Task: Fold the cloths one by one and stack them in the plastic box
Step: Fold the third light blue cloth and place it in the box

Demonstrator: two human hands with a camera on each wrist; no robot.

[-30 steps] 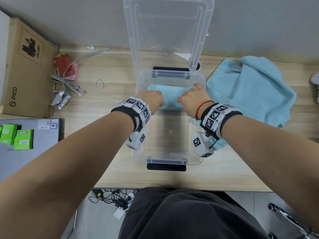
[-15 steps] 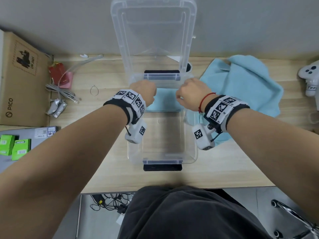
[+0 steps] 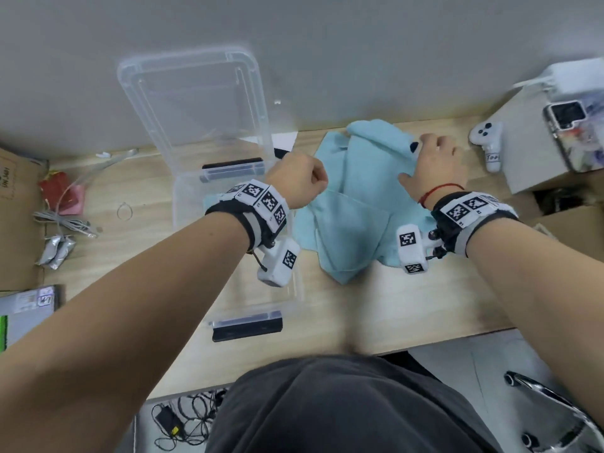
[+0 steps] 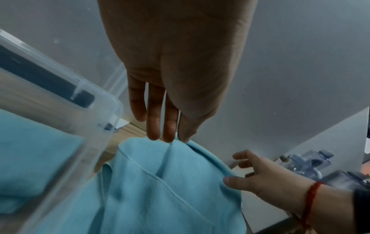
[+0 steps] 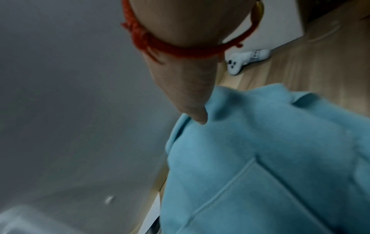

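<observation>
The clear plastic box sits on the wooden table with its lid standing open against the wall. A folded light-blue cloth lies at its far end. Right of the box is a loose pile of light-blue cloths. My left hand hovers over the pile's left edge, fingers relaxed, holding nothing. My right hand rests with spread fingers on the pile's far right part, its thumb touching the cloth.
A white controller lies just right of the cloths, beside a white box with a phone on it. Cables, foil packets and a cardboard box sit at the left.
Both hands have left the plastic box and moved right to the loose cloth pile. The folded cloth stays in the box. The head view has swung right.
</observation>
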